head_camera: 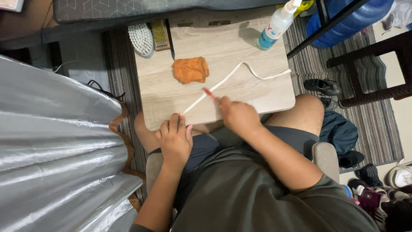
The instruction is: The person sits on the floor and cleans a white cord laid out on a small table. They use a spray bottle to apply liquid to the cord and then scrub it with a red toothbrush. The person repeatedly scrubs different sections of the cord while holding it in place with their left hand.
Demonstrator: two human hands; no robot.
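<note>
Pinching a small red-tipped tool [209,93] between thumb and fingertips, the right hand [238,116] hovers over the near edge of the light wooden board [253,92], its wrist bent and the forearm running back across the lap. That tool's tip touches the white lace [231,76], a flat strip that runs diagonally over the board from its near edge up to a bend at the middle and then off toward the board's right edge. Curled over the board's near left edge, the left hand [175,138] has its fingers pressed together on the lace's lower end, pinning it down against the wood.

On the board beyond the lace, a crumpled orange cloth [191,70] lies near the centre. At the board's far left corner sit a white-bristled brush [141,39] and a smaller tan brush [160,35] just beside it; a spray bottle [276,26] with a blue label stands at the far right corner.

Left of the board hangs a silvery pleated cover [56,146]. Right of the board a striped rug [377,129] carries a dark shoe [322,87] and the legs of a dark chair [373,77]; a blue water jug [356,17] stands beyond the far right corner
</note>
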